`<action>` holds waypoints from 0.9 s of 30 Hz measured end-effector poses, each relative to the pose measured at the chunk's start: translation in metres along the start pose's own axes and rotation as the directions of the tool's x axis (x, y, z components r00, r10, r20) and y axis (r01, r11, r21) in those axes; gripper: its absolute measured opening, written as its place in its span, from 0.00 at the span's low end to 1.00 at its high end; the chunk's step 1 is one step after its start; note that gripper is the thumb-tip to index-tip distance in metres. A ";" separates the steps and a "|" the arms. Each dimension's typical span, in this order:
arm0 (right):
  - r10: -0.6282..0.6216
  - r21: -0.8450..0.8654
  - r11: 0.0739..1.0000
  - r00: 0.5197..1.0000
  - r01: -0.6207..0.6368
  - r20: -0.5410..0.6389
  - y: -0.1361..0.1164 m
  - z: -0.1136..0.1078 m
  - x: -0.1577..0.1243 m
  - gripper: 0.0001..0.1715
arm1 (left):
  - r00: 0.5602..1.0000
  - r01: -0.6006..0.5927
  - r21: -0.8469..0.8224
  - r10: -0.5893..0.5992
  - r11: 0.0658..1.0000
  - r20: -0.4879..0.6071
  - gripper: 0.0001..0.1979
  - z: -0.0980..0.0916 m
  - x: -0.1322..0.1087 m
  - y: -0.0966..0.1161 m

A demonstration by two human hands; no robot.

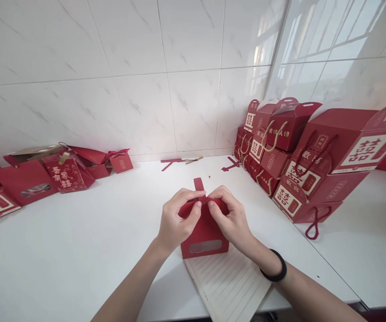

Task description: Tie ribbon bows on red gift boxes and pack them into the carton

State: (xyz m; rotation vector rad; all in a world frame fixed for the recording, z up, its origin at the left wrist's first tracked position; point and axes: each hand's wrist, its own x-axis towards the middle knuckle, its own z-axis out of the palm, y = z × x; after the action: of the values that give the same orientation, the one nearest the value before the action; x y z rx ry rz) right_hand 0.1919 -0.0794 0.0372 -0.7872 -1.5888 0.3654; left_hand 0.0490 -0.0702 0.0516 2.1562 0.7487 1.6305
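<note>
The left hand (179,219) and right hand (233,219), thumbs and fingers nearly closed, pinch the red box (204,230) along its top at eleven and one o'clock. Its strap (198,184) rises at twelve; lined paper (226,286) extends toward six across the counter (129,223). Stacked boxes (340,127) stand at two.

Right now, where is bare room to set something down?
Bare white tabletop lies between the left hand and the red packages at left, with a smaller patch between the right hand and the stacked boxes. It's crowded at both groups and where the held box and lined paper sit.
</note>
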 end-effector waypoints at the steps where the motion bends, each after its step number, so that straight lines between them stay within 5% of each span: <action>1: 0.003 0.006 1.000 1.000 -0.004 0.003 0.000 0.000 0.000 0.06 | 1.000 0.007 0.001 -0.007 1.000 -0.001 0.11 0.000 0.000 0.000; 8: -0.025 0.031 0.999 1.000 0.026 -0.004 0.002 -0.001 -0.001 0.04 | 0.999 0.033 0.015 -0.033 0.999 -0.031 0.10 0.002 -0.002 0.000; 13: -0.029 0.016 0.999 1.000 0.029 -0.003 0.003 -0.001 0.001 0.06 | 0.985 0.151 -0.082 -0.157 0.985 -0.071 0.21 0.005 -0.015 -0.011; 17: -0.051 0.049 0.998 0.997 0.048 0.059 0.008 -0.007 0.000 0.07 | 0.951 0.294 -0.153 -0.272 0.944 0.145 0.29 -0.002 -0.043 -0.024; 20: -0.019 0.211 0.978 0.998 0.008 0.052 0.019 -0.011 -0.001 0.22 | 0.870 0.429 -0.038 -0.402 0.902 0.286 0.29 -0.015 -0.062 -0.024; 24: 0.093 0.300 0.950 0.996 -0.089 0.000 0.040 -0.015 0.003 0.29 | 0.820 0.572 -0.036 -0.572 0.820 0.012 0.28 -0.047 -0.066 -0.010; 27: 0.194 -0.117 0.974 0.981 -0.196 -0.027 0.061 -0.019 0.004 0.23 | 0.757 0.569 -0.184 -0.598 0.801 -0.262 0.26 -0.084 -0.063 0.009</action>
State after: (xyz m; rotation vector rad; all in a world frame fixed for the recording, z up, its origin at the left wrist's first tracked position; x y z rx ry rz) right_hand 0.2272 -0.0371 0.0050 -1.0405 -1.5339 0.4074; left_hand -0.0425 -0.1183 0.0316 1.3874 1.2612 1.6072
